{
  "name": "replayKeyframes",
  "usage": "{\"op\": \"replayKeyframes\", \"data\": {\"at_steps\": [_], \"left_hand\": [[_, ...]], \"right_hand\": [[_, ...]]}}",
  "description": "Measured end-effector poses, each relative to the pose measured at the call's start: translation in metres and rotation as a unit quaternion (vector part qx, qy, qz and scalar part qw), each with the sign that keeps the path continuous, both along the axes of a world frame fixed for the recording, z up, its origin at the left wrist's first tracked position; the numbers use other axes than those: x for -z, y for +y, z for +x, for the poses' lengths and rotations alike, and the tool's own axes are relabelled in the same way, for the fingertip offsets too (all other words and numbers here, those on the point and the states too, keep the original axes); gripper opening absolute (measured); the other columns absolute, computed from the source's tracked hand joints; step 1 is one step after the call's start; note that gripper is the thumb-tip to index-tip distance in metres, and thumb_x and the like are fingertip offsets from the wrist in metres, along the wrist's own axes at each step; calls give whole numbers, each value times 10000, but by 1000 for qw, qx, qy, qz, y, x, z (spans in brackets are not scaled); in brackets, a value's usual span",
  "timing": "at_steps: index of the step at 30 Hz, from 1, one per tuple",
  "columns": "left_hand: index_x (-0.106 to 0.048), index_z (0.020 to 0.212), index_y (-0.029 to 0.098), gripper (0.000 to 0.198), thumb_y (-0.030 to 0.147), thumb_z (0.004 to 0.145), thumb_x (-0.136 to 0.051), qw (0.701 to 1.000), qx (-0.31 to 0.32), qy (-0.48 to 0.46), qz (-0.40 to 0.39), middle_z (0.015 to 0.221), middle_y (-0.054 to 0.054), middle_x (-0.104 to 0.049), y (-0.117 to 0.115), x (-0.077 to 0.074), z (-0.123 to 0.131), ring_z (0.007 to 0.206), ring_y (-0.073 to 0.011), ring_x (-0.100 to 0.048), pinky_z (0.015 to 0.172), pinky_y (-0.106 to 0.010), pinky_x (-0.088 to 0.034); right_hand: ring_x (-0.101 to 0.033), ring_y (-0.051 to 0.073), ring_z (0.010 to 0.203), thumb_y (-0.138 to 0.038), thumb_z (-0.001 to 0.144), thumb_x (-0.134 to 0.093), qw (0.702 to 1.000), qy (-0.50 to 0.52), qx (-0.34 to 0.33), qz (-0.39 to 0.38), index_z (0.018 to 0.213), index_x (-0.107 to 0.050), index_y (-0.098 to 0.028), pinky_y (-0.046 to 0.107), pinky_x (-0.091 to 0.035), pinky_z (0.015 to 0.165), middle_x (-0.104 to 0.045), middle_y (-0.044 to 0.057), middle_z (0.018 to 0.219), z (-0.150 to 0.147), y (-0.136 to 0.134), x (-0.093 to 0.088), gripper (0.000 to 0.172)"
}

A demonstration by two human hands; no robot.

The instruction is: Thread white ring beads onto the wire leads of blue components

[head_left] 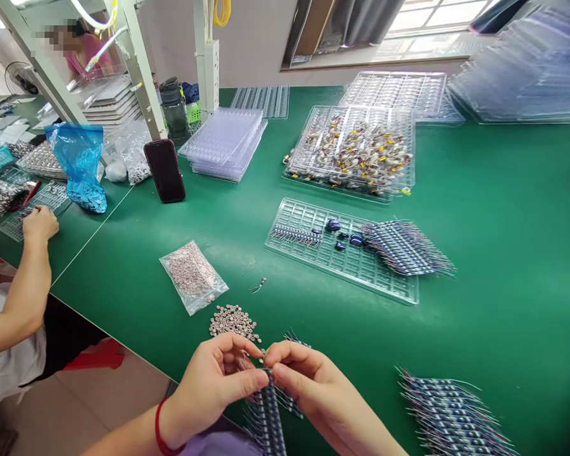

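My left hand [218, 380], a red cord round its wrist, is closed on the top end of a dark blue-and-white strip of small wired parts [272, 418]. The strip hangs down toward my lap, thin wires fanning from its sides. Right against it, the fingertips of my right hand [313, 389] are pinched together at the strip's top; whatever they hold is too small to make out. Just beyond my fingers lies a heap of small round pinkish-grey discs [232, 322]. More wired strips [292, 402] show partly behind my right hand.
A clear bag of discs [194, 277] lies beyond the heap. Farther off is a clear tray [342, 272] bearing wired strips [403, 247]. Another strip bundle [456, 415] lies at right. A phone [164, 171] stands upright. A co-worker's hand [40, 223] works at left.
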State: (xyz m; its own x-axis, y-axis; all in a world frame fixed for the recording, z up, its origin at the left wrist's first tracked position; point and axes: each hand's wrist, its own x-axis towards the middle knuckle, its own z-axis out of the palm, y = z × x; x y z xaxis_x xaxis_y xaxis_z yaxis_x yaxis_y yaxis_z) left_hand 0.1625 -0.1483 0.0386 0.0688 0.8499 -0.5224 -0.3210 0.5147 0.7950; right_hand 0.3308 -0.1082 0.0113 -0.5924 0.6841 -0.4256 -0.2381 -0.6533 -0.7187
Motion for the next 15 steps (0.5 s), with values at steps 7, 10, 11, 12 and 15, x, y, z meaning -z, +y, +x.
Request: {"op": "replayKeyframes", "data": {"at_steps": [7, 10, 11, 12, 15], "left_hand": [[-580, 837, 142, 490, 381, 537, -885, 1000, -12, -7, -17, 599, 30, -601, -3, 8, -2, 536, -76, -540, 543, -194, -456], [-572, 828, 144, 507, 368, 512, -899, 1000, -13, -5, -14, 620, 29, -610, -2, 8, -3, 564, -76, -546, 565, -190, -447], [-578, 806, 139, 500, 372, 503, -901, 1000, -10, -4, -16, 635, 26, -608, -2, 8, -3, 581, -76, -546, 575, -191, -447], [-584, 775, 133, 486, 383, 502, -899, 1000, -3, -3, -18, 646, 23, -603, -2, 8, -3, 590, -76, -541, 577, -191, -445], [-601, 715, 121, 450, 462, 562, -851, 999, 21, 0, -24, 640, 16, -584, -3, 10, -4, 574, -82, -532, 566, -205, -447]], "right_hand": [[-521, 146, 688, -444, 705, -822, 998, -38, -10, 50, 830, -718, -196, 244, -410, 636, -629, 22, 745, -2, 2, 4, 297], [-524, 145, 694, -439, 710, -819, 997, -52, -6, 65, 798, -717, -193, 241, -417, 648, -636, 23, 746, -1, 2, 8, 280], [-527, 145, 705, -432, 708, -822, 996, -56, 4, 66, 785, -716, -192, 240, -421, 662, -638, 23, 752, -1, 2, 10, 273], [-528, 144, 713, -423, 704, -827, 996, -58, 16, 66, 777, -716, -193, 237, -423, 672, -639, 21, 755, -1, 2, 12, 265], [-524, 138, 710, -406, 695, -837, 996, -50, 43, 56, 782, -719, -199, 228, -424, 670, -635, 13, 751, -2, 3, 13, 253]]}}
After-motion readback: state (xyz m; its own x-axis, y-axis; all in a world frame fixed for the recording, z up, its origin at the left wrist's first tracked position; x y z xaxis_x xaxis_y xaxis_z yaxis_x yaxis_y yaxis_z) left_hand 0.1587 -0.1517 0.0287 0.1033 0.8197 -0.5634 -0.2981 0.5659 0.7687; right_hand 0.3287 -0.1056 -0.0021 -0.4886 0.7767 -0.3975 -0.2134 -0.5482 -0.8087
